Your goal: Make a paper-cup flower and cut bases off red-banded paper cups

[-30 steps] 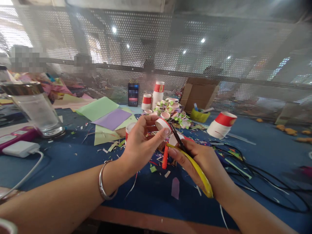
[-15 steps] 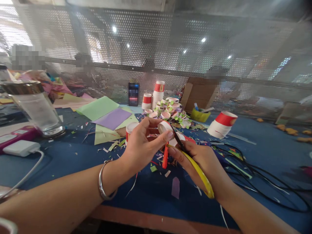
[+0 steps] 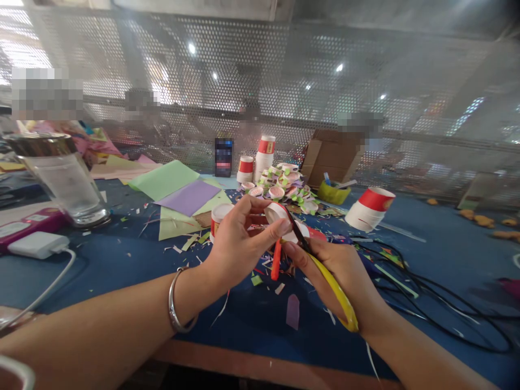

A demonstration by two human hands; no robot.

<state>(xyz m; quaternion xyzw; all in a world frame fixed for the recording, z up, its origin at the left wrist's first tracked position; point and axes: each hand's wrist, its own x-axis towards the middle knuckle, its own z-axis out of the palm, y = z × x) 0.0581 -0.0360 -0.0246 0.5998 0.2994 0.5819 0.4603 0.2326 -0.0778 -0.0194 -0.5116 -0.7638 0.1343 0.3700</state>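
My left hand (image 3: 238, 246) is closed round a small round paper cup piece (image 3: 274, 214), white inside with a red edge, pinched between thumb and fingers. My right hand (image 3: 343, 268) grips scissors (image 3: 333, 287) with a yellow handle; their dark blade lies against the cup piece's right edge. Just below hangs an orange-red strip-like piece (image 3: 276, 261); what it is attached to is hidden. Behind my left hand stands a red-and-white paper cup (image 3: 217, 216), partly covered. Paper scraps lie under the hands, among them a purple one (image 3: 292, 312).
Beyond the hands are a heap of decorated cup bottoms (image 3: 284, 187) and stacked paper cups (image 3: 265, 157). Coloured paper sheets (image 3: 174, 181) and a glass jar (image 3: 65, 181) lie left. At right are tilted cups (image 3: 370, 208) and black cables (image 3: 439, 292). A perforated screen (image 3: 195, 70) rises behind.
The dark blade has shifted slightly along the edge of the cup piece. Both hands keep their grip and nearly the same place.
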